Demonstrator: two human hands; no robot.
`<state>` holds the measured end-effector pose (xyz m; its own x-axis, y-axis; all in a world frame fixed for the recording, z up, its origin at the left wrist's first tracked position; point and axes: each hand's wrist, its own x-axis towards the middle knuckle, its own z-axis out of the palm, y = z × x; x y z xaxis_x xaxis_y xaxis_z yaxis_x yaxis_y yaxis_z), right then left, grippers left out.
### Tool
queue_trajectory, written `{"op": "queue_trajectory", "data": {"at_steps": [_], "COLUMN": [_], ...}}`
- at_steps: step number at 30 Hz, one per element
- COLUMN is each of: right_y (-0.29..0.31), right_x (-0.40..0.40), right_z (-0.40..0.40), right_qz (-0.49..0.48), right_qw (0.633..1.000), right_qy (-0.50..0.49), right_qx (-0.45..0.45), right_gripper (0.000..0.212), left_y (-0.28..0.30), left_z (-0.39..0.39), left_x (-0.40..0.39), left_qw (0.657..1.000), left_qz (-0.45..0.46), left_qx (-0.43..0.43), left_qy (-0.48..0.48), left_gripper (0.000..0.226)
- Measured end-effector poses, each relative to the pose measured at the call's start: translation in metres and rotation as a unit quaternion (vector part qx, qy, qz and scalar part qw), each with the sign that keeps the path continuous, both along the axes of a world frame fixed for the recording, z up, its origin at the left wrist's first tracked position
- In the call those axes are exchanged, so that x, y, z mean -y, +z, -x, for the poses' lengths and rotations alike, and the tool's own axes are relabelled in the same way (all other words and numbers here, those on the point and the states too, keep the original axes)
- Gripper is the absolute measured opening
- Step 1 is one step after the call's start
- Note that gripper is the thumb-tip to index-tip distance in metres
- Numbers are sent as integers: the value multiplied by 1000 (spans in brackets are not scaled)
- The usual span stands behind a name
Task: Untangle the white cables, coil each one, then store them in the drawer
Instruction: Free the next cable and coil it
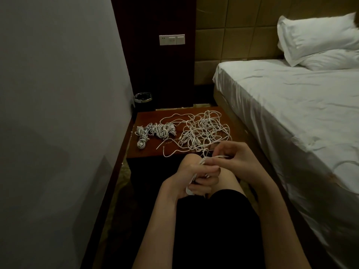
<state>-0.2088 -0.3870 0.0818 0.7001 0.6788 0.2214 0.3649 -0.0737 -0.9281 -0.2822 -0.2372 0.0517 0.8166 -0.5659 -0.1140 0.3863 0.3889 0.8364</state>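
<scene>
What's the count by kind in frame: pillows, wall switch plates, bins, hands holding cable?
Pillows: 2, stacked at the head of the bed
Wall switch plates: 1
Bins: 1, behind the nightstand
Hands holding cable: 2, left hand and right hand, both on one white cable
Total: 6

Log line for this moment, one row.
step: coiling | left hand: grips cable coil | right hand: pinches strand | nightstand: tangle, finished coils
</scene>
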Motion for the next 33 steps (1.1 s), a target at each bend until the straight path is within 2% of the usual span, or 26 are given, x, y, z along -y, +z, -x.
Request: {"op": "queue_trajectory", "data": {"at_steps": [6, 12, 16, 19, 21, 24, 26, 28, 30, 33], "right_y": [-11, -10, -14, -25, -32, -36, -34, -32, -31, -28], "right_x": [-12, -10, -16, -28, -36, -45, -45, -41, -34, -23], "right_z": [2, -1, 2, 4, 8, 15, 16, 14, 7, 0], "right_qz": [-75, -85, -23, 60, 98, 69, 64, 76, 100, 132], "right_qw": [993, 988, 993, 991, 987, 987, 989, 990, 991, 991], "right_qy": [-56, -93, -107, -114, -128, -144, -135, -120, -87, -22], "right_qx": [-77, -93, -40, -30, -17, -1, -7, -21, -27, -10], "right_gripper": [25, 10, 5, 7, 6, 5, 7, 13, 15, 6], "left_y": [-5, -13, -11, -10, -9, -7, -3, 0, 2, 1], "left_z": [-3, -9, -11, -13, -13, -9, -8, -8, -9, -7], "left_x": [8, -5, -1, -2, -4, -4, -4, -3, -4, -11], "left_qw": [999, 972, 949, 933, 926, 917, 903, 879, 849, 820], "left_qz": [-3, 82, 79, -2, -14, 42, 89, 152, 212, 255], "left_qx": [-5, 16, -5, -17, -16, -22, -34, -52, -70, -75], "left_qy": [48, 219, 304, 360, 378, 396, 419, 449, 478, 507], "left_gripper": [48, 50, 59, 61, 60, 67, 61, 52, 52, 55]}}
